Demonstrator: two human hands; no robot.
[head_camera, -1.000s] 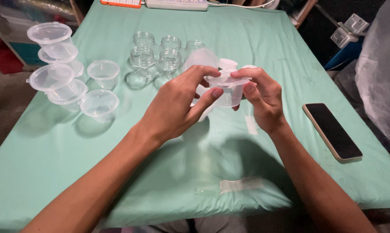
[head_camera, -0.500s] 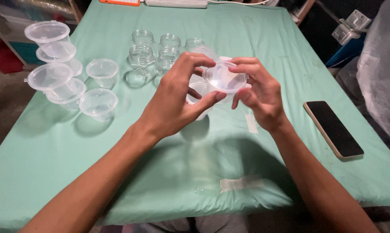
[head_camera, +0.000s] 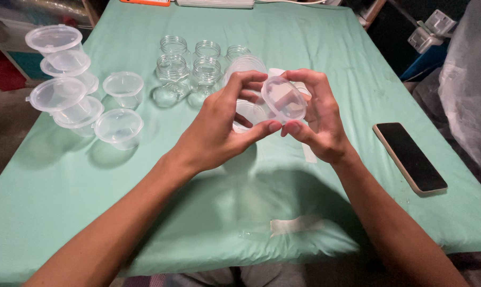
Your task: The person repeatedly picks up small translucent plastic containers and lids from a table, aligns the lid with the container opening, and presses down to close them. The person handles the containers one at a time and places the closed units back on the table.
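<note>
A clear plastic lid (head_camera: pixel 284 99) is held tilted above the middle of the bench (head_camera: pixel 357 64), pinched at its rim between the left hand (head_camera: pixel 219 130) and the right hand (head_camera: pixel 315 119); the fingers (head_camera: pixel 272 126) of both close on it. Just behind, at 9 o'clock of the lid, one clear cup (head_camera: pixel 249 113) shows partly between the hands. At 11 o'clock stand five clear jars (head_camera: pixel 172 68). At 9 o'clock, well apart, six lidded clear tubs (head_camera: pixel 118 126) cluster, some stacked. One dark phone (head_camera: pixel 409 157) lies at 3 o'clock. One strip of tape (head_camera: pixel 296 225) lies at 6 o'clock. The bench is covered in green cloth; a white plastic bag (head_camera: pixel 471 95) hangs at the right edge.
</note>
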